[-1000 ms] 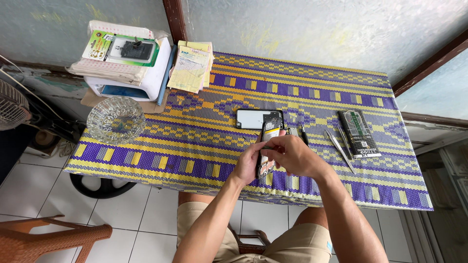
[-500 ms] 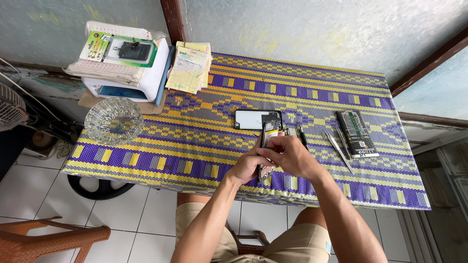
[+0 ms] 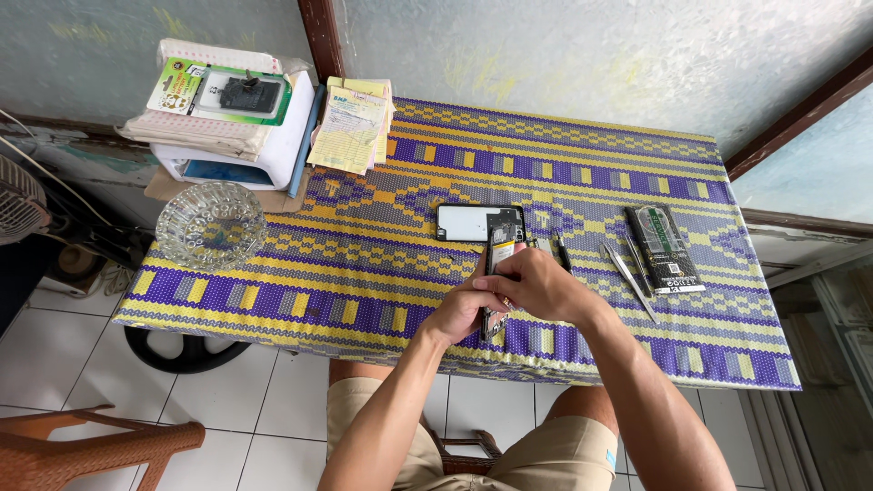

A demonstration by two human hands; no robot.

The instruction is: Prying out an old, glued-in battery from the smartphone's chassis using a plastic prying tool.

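A table point(image 3: 273, 300) under a woven purple and yellow mat filled most of the view. At its far left stood a white box-shaped device point(image 3: 264, 150) with papers and a packaged item piled on top, a stack of yellow slips point(image 3: 350, 127) to its right, and a clear glass ashtray point(image 3: 211, 225) nearer. At the near middle, both hands met over an opened phone point(image 3: 498, 255) held upright on its long axis. The left hand point(image 3: 464, 309) was curled around its lower left edge and the right hand point(image 3: 536, 286) was closed over its right side, fingers clamped on the body. Just behind lay a flat phone screen panel point(image 3: 466, 222). To the right lay a dark packaged part point(image 3: 664, 247), metal tweezers point(image 3: 629, 277) and a small black tool point(image 3: 563, 252).
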